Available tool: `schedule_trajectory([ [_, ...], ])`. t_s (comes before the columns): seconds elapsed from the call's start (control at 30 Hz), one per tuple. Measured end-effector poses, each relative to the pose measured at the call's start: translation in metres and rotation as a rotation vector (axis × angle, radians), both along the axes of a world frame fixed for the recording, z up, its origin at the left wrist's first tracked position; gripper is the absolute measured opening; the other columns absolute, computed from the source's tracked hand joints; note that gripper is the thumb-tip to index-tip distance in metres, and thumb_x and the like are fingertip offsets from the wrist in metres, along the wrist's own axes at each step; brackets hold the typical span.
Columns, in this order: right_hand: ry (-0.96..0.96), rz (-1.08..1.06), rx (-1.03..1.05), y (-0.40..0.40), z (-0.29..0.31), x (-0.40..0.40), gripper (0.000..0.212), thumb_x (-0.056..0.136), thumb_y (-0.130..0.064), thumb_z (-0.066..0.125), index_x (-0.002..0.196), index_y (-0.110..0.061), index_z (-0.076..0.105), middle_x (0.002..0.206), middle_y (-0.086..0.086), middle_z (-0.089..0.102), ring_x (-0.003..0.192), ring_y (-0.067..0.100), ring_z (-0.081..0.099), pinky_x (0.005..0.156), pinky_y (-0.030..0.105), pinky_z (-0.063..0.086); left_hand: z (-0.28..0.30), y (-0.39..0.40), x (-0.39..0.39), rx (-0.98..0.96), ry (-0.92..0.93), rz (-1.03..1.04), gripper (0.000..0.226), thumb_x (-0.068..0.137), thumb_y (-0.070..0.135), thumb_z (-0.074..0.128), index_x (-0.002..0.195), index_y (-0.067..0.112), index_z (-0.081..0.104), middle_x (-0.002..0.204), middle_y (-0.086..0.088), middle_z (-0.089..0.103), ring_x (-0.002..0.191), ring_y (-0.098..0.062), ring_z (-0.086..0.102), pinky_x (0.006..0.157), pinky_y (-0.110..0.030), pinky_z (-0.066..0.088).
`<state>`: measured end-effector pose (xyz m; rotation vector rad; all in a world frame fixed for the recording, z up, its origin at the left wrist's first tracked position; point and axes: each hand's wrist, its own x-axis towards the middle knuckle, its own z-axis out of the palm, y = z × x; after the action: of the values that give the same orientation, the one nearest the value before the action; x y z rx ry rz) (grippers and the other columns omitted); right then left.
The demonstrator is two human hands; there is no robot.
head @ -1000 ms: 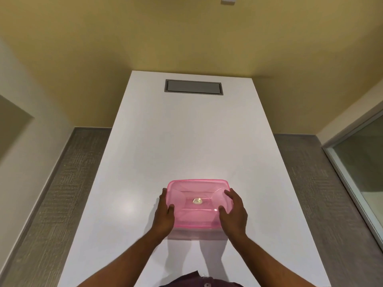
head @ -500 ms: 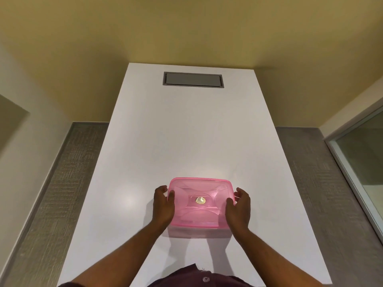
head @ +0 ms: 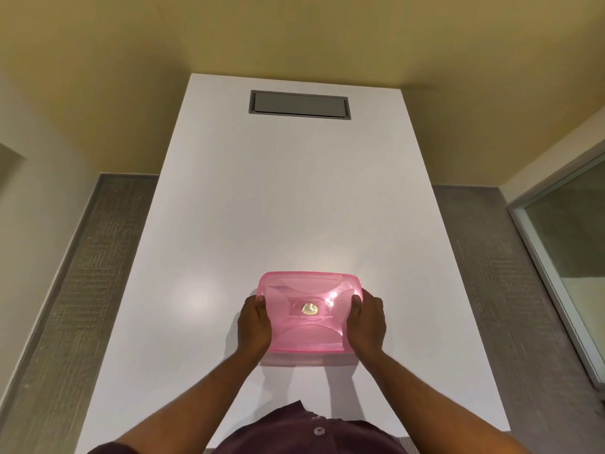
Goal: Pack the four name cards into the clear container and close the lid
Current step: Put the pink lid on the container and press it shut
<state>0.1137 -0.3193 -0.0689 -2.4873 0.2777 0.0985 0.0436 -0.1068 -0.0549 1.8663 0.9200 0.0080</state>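
A translucent pink lid (head: 309,291) lies on top of the clear container, whose pale wall (head: 307,358) shows just below the lid's near edge. A small gold sticker (head: 309,309) sits at the lid's centre. My left hand (head: 253,326) clasps the container's left side with the thumb resting on the lid. My right hand (head: 368,326) clasps the right side the same way. The name cards are not visible through the lid.
The container stands on a long white table (head: 294,208) near its front edge. A grey recessed hatch (head: 299,104) is set in the table's far end. Grey carpet lies on both sides, and a glass panel (head: 569,257) is at the right.
Both hands slid from the lid's near corners outward to the container's left and right sides. The view has tilted down a little.
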Motion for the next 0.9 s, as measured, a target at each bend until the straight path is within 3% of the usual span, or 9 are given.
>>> schedule_trajectory([
  [0.17,0.005,0.010,-0.042,-0.001,-0.001,-0.003,0.038,0.105,-0.022,0.037,0.137,-0.013,0.055,0.118,0.014,0.061,0.107,0.034,0.061,0.089,0.041,0.049,0.000,0.000,-0.005,0.002,-0.052,-0.023,0.043,0.106,0.034,0.029,0.134,0.012,0.054,0.128,-0.010,0.064,0.117,-0.030,0.058,0.099,-0.036,0.045],
  [0.27,-0.044,0.037,-0.095,0.000,-0.002,-0.010,0.040,0.105,-0.020,0.036,0.139,-0.009,0.053,0.119,0.014,0.062,0.106,0.034,0.062,0.089,0.042,0.050,-0.004,-0.002,-0.011,0.069,-0.109,-0.046,0.039,0.107,0.028,0.030,0.133,0.012,0.054,0.127,-0.009,0.065,0.116,-0.028,0.060,0.096,-0.030,0.044],
  [0.63,-0.148,0.008,-0.018,-0.004,-0.006,-0.013,0.042,0.102,-0.030,0.028,0.122,-0.012,0.061,0.109,0.007,0.062,0.096,0.031,0.063,0.078,0.034,0.045,-0.010,-0.003,-0.014,0.159,-0.148,-0.046,0.037,0.107,0.025,0.031,0.131,0.013,0.056,0.124,-0.007,0.067,0.113,-0.025,0.062,0.095,-0.030,0.045],
  [0.9,-0.037,-0.049,0.069,-0.004,-0.003,-0.010,0.031,0.107,-0.028,0.031,0.117,-0.017,0.058,0.111,0.003,0.067,0.100,0.029,0.064,0.080,0.033,0.044,-0.014,0.001,-0.013,0.173,-0.106,-0.082,0.030,0.104,0.028,0.032,0.122,0.014,0.052,0.115,-0.006,0.064,0.103,-0.030,0.061,0.081,-0.036,0.045],
])
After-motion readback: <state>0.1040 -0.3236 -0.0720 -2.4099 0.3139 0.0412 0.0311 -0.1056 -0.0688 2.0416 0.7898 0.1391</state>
